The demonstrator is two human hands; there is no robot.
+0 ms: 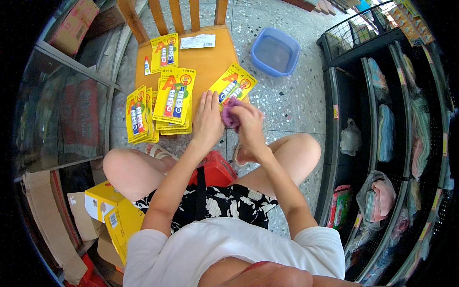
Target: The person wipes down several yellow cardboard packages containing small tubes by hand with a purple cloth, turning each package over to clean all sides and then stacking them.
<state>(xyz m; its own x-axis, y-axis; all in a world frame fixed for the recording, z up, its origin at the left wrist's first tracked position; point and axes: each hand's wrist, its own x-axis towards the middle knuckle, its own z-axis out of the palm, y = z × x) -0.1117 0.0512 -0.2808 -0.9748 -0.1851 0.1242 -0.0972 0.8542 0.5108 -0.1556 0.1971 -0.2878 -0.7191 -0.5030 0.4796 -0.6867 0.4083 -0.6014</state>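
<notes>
My right hand (250, 125) grips a bunched purple cloth (232, 114) against the lower edge of a yellow blister card of A and B glue tubes (238, 77). That card lies tilted at the right edge of a wooden chair seat (204, 59). Flat beside its lower left corner, my left hand (208, 116) rests with fingers extended. Left of it are overlapping stacks of similar glue cards (174, 95), (137, 114). Another card (164, 53) lies farther back, between a small glue tube (146, 65) and a white printed packet (197, 41).
A blue plastic basin (275, 52) holding water stands on the speckled floor right of the chair. Black shelving (330, 150) with bagged cloths lines the right side. Opened cardboard boxes (123, 226) and a glass cabinet (71, 111) are at left. Something red (215, 166) sits between my legs.
</notes>
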